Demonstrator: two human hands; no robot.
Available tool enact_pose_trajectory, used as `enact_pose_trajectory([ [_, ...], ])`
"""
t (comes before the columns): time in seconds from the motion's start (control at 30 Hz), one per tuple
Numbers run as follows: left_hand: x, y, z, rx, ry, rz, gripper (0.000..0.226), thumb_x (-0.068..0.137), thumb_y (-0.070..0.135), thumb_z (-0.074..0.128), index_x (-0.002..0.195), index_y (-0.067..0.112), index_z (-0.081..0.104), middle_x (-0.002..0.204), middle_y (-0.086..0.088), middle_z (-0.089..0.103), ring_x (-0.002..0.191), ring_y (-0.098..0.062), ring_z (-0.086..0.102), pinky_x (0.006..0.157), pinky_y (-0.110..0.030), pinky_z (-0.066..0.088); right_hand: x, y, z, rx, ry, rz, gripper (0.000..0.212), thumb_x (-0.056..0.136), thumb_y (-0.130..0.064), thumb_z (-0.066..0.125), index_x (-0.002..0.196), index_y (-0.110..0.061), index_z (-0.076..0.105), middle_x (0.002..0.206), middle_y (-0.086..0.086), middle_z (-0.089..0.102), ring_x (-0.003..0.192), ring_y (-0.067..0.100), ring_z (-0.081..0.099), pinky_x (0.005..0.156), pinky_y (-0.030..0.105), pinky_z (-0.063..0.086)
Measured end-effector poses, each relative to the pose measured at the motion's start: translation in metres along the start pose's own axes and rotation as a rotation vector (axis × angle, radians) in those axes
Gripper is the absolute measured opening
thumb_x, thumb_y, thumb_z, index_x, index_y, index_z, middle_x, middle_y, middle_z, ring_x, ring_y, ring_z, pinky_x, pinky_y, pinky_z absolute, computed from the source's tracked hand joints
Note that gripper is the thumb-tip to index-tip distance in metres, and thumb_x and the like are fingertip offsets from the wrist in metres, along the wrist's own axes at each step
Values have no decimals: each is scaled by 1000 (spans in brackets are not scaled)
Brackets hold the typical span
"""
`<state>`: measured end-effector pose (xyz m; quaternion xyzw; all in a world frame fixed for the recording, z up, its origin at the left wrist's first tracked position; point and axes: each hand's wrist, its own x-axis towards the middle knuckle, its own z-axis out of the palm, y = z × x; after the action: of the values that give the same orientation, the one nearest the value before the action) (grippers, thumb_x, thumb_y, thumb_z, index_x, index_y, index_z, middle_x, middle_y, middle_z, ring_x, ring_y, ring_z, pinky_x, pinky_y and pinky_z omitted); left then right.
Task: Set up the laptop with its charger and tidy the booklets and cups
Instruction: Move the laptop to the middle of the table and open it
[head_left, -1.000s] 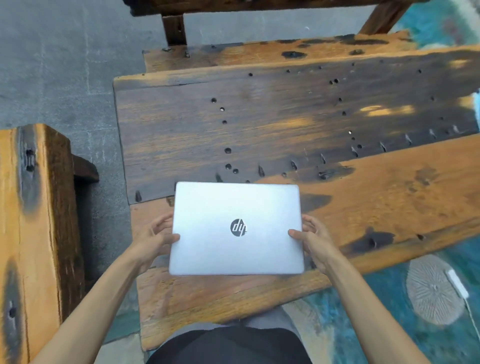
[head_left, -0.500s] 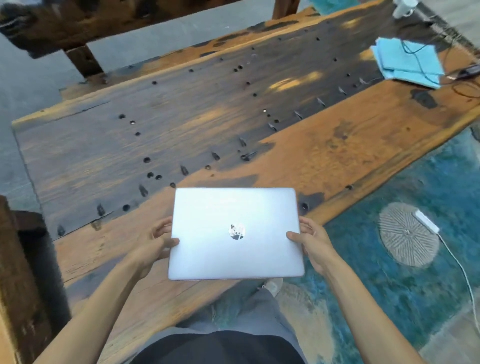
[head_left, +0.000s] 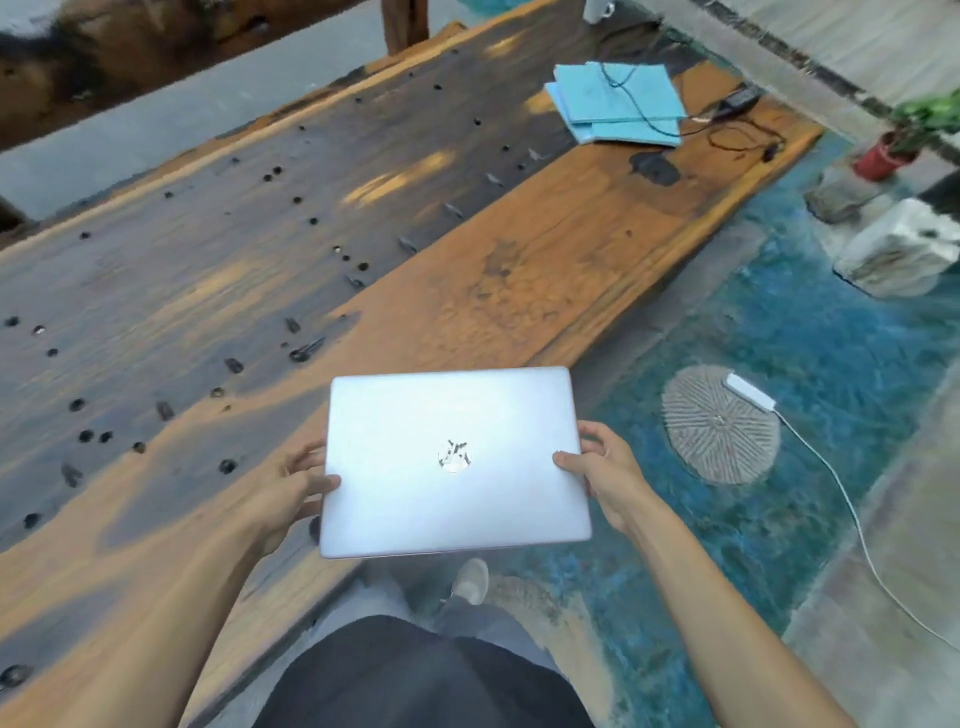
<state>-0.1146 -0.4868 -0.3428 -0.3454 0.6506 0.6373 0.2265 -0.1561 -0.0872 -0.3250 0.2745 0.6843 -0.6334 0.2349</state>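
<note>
A closed silver laptop (head_left: 452, 457) is held flat in the air over the near edge of the long wooden table (head_left: 519, 260). My left hand (head_left: 293, 483) grips its left edge and my right hand (head_left: 605, 470) grips its right edge. Far along the table lie blue booklets (head_left: 618, 104) in a loose pile, with a thin black cable draped over them. The black charger brick (head_left: 737, 98) and its coiled cord lie just right of the booklets. A white cup (head_left: 597, 9) shows partly at the top edge.
A white power strip (head_left: 748, 391) with a white cord lies on a round grey disc (head_left: 719, 423) on the blue floor at right. A pale stone block (head_left: 893, 249) and a red potted plant (head_left: 883, 156) stand further right. My shoe (head_left: 470, 579) is below the laptop.
The view has swung right along the table, bringing the booklets, charger and plant into sight. The laptop stays held in both hands and now hangs partly past the table edge.
</note>
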Motion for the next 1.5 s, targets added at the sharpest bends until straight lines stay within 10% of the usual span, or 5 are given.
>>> enact_pose_trajectory([
  [0.87, 183, 177, 251, -107, 18, -11, 53, 86, -8, 64, 114, 36, 60, 112, -2, 69, 105, -25, 65, 70, -39, 56, 253, -175, -190, -24, 51, 31, 41, 79, 3, 75, 106, -25, 64, 107, 3, 77, 84, 16, 76, 56, 27, 55],
  [1.27, 237, 235, 286, -259, 210, -71, 52, 88, -17, 56, 121, 23, 55, 104, 4, 70, 87, -14, 68, 58, -33, 54, 383, -279, -178, -230, -65, 64, 44, 82, 5, 75, 118, -15, 61, 108, 3, 74, 91, 18, 73, 70, 34, 60],
  [1.5, 279, 261, 307, -337, 393, -131, 57, 90, -16, 53, 141, 9, 48, 127, -10, 63, 107, -30, 62, 79, -44, 55, 475, -335, -145, -405, -183, 53, 36, 82, 7, 75, 111, -11, 62, 102, 6, 74, 78, 13, 72, 58, 23, 55],
])
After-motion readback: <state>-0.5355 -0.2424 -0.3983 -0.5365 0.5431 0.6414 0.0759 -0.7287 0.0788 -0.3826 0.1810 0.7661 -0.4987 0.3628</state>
